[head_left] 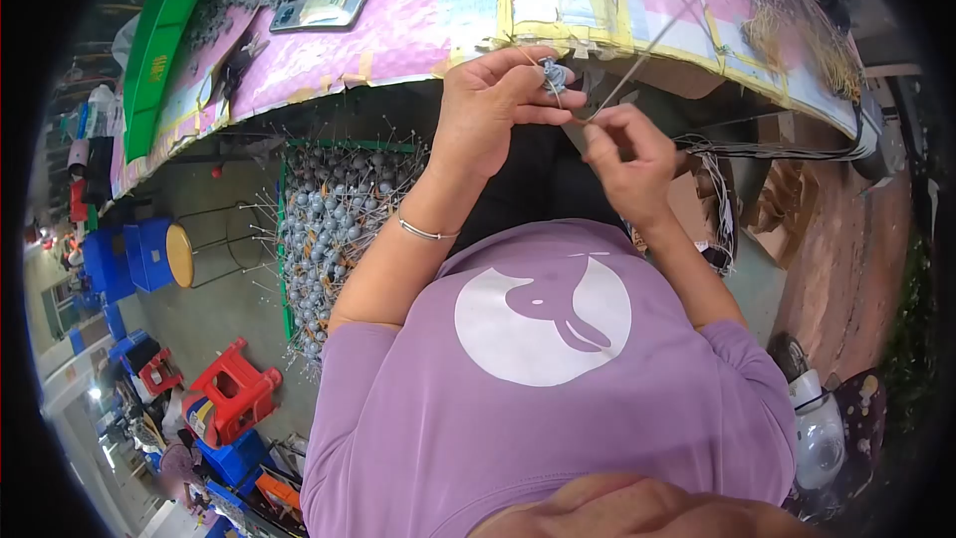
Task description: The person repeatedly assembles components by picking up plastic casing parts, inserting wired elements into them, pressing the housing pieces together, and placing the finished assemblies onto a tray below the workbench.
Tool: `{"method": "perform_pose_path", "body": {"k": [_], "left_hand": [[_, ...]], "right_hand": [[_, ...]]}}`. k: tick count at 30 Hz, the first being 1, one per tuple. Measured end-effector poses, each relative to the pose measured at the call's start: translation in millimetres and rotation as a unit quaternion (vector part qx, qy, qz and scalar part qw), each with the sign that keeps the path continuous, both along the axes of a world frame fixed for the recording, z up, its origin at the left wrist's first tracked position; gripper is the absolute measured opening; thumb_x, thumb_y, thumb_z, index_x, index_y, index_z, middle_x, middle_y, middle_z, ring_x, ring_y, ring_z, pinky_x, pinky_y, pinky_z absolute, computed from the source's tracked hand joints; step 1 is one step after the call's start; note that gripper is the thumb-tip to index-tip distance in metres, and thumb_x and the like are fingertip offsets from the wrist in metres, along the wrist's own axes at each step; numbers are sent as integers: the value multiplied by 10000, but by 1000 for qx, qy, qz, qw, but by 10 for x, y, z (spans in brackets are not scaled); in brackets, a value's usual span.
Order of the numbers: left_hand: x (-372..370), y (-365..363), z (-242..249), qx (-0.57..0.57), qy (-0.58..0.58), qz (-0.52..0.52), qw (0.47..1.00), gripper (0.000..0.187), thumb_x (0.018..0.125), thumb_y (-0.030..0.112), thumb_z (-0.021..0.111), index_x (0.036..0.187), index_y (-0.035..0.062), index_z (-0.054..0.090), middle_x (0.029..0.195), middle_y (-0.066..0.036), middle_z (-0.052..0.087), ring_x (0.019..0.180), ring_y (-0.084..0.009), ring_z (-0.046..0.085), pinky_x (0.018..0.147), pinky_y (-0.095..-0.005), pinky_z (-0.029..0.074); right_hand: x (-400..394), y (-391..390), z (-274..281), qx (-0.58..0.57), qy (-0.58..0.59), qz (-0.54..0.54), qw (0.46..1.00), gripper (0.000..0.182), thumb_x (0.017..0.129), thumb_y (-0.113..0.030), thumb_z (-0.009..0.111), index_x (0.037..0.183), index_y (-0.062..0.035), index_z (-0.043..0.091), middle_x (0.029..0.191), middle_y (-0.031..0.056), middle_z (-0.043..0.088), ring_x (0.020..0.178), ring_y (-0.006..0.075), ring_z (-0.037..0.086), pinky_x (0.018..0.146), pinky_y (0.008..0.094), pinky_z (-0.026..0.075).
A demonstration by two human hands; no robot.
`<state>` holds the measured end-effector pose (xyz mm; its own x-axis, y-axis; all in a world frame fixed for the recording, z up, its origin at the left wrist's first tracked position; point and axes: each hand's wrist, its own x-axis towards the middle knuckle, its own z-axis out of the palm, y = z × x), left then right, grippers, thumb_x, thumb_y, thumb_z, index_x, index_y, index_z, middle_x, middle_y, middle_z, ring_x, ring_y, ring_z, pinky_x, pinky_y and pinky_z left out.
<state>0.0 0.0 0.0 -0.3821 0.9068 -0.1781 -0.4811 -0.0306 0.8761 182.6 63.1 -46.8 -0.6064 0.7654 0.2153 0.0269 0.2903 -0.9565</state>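
Covering table (pixel 398 30): pink sheet, phone (pixel 324 6); red stool (pixel 236 391) below.

There is one view only, from a camera on the person's head. It looks steeply down over the purple shirt (pixel 538 379) to the hands (pixel 558 120), quite near, with the desk (pixel 398 30) edge beyond. The fisheye lens bends the borders, so the floor seems tilted.

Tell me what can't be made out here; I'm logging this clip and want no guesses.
Head view:
- Small grey part: mostly covered by the left hand's fingertips; shape unclear.
- Thin wire: too fine to follow where the right hand pinches it.
- Phone screen: glare, unreadable.
- Grey pieces in the green crate: too small and distorted to identify.
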Motion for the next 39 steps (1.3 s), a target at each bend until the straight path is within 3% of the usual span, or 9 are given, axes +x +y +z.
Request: {"method": "perform_pose_path", "body": {"k": [2, 5, 9, 14, 21, 29, 35, 37, 39], "left_hand": [[25, -7, 60, 3, -33, -22, 999, 307, 920, 17, 569, 1185, -131, 619, 991, -235, 715, 739, -257, 747, 615, -270, 629], [19, -104, 163, 27, 25, -77, 996, 277, 913, 16, 579, 1141, -126, 643, 940, -211, 721, 693, -240, 739, 595, -275, 626], [91, -155, 164, 3, 76, -122, 990, 245, 918, 24, 594, 1107, -119, 656, 870, -158, 713, 653, -234, 732, 577, -290, 622], [116, -161, 118, 20, 35, -89, 995, 206, 914, 28, 613, 1066, -101, 664, 868, -171, 718, 662, -254, 737, 577, -304, 625], [161, -67, 66, -4, 17, -22, 1000, 152, 890, 24, 613, 995, -76, 658, 822, -213, 711, 545, -235, 694, 484, -282, 580], [161, -102, -38, 88, 74, -67, 991, 418, 811, -134, 670, 1216, -148, 568, 1077, -205, 675, 813, -232, 736, 754, -293, 624], [-26, -158, -70, 36, 61, -83, 994, 416, 768, -128, 690, 1170, -132, 580, 967, -137, 661, 827, -230, 743, 772, -330, 640], [-63, -201, -105, 13, 37, -108, 993, 400, 762, -156, 713, 1143, -99, 603, 982, -81, 623, 838, -162, 719, 851, -364, 632], [-58, -231, -204, -1, 43, -121, 992, 395, 770, -135, 702, 1147, -94, 593, 978, -85, 626, 854, -183, 730, 838, -340, 628]], "right_hand": [[-67, 52, -47, 177, 13, 32, 984, 174, 959, -75, 648, 1107, 13, 670, 949, 71, 706, 798, 137, 676, 736, 254, 558], [-269, 219, 56, -79, 90, -25, 992, 204, 964, -113, 649, 1123, 14, 670, 982, 53, 707, 785, 119, 660, 733, 257, 544], [-325, 301, 274, -208, 156, 164, 951, 251, 994, -170, 625, 1163, 11, 668, 1063, 86, 704, 966, 130, 657, 858, 292, 525], [-352, 385, 211, -190, 273, 145, 932, 151, 960, -73, 645, 973, 46, 737, 1071, 132, 717, 978, 184, 658, 874, 326, 522], [-357, 404, 205, -214, 202, 110, 949, 156, 954, -67, 651, 986, 60, 737, 1005, 124, 725, 908, 148, 647, 826, 284, 519], [-376, 459, 139, -368, 147, 127, 909, 163, 961, -77, 644, 1003, 50, 738, 923, 62, 713, 791, 88, 622, 702, 224, 514], [-522, 873, 359, -175, -10, 140, 975, 213, 909, -113, 679, 1080, 2, 733, 894, 34, 724, 782, 105, 650, 710, 247, 527], [-550, 1352, 517, 105, -128, -23, 986, 272, 877, -181, 699, 1104, -34, 731, 923, 59, 729, 800, 117, 659, 755, 275, 526], [-590, 2118, 444, 265, -186, -109, 940, 299, 853, -231, 692, 1100, -68, 736, 1006, 123, 739, 857, 240, 706, 816, 327, 537]]}}
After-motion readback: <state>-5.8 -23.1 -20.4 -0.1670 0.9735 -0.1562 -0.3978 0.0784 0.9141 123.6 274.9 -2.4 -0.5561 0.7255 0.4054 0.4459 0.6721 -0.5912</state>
